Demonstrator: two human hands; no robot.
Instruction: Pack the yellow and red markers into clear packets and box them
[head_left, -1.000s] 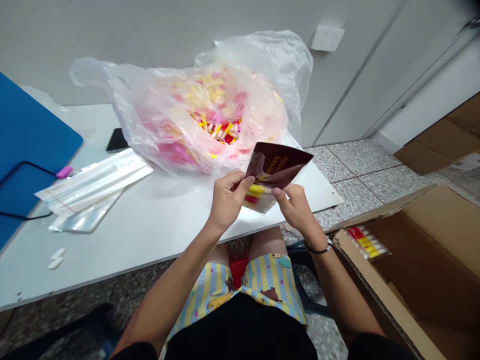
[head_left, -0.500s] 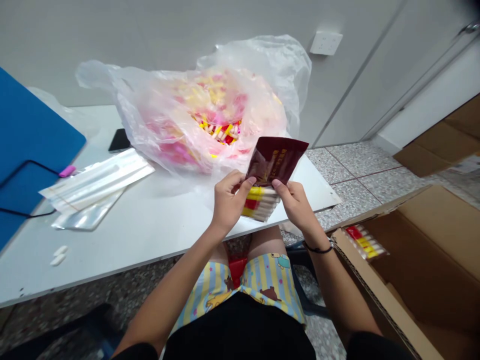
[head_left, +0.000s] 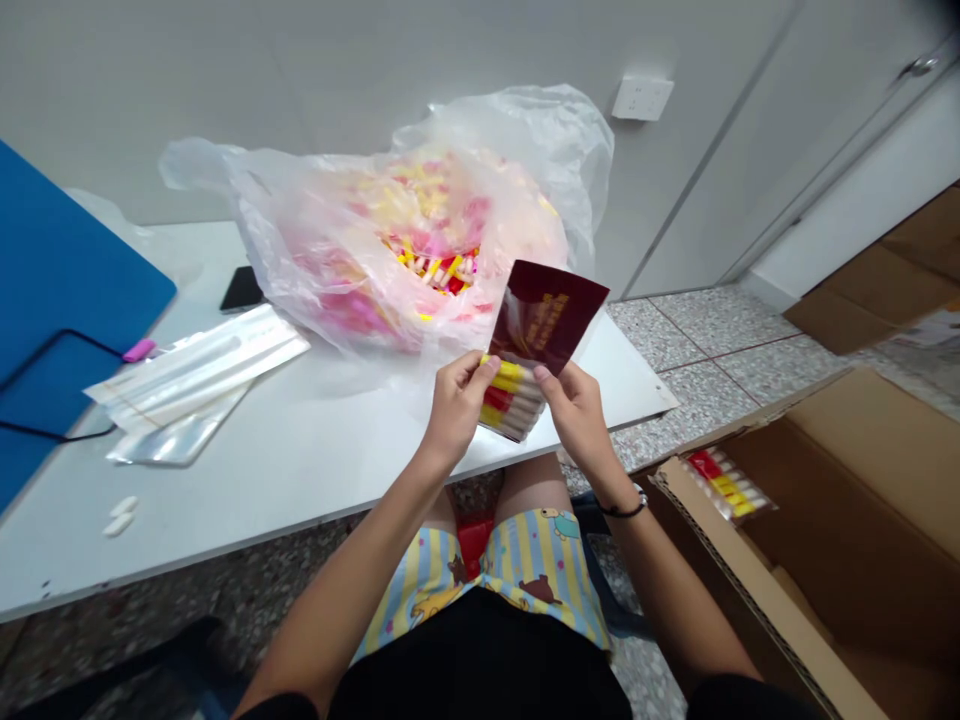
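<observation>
Between my two hands is a flat packet (head_left: 551,315), its upper part dark red with gold printing. Its lower part is clear and shows a row of small white tubes (head_left: 514,400) with yellow and red ends. My left hand (head_left: 459,405) pinches its left edge with the thumb on the front. On the right edge, my right hand (head_left: 574,400) grips it the same way; fingers of both hands are partly hidden behind it. Just beyond the packet, a large translucent plastic bag (head_left: 300,210) lies open, full of loose red, yellow and white tubes (head_left: 442,270).
On the white table (head_left: 315,470) lie clear plastic sleeves (head_left: 202,370), a black phone (head_left: 241,289) and two small white pieces (head_left: 120,515). A blue board (head_left: 67,290) stands at left. To the right is an open cardboard box (head_left: 862,520) with a similar packet (head_left: 727,483) inside.
My left hand's thumb has shifted slightly up and left on the packet, and the packet's dark red part has tilted a little. Both hands still hold it.
</observation>
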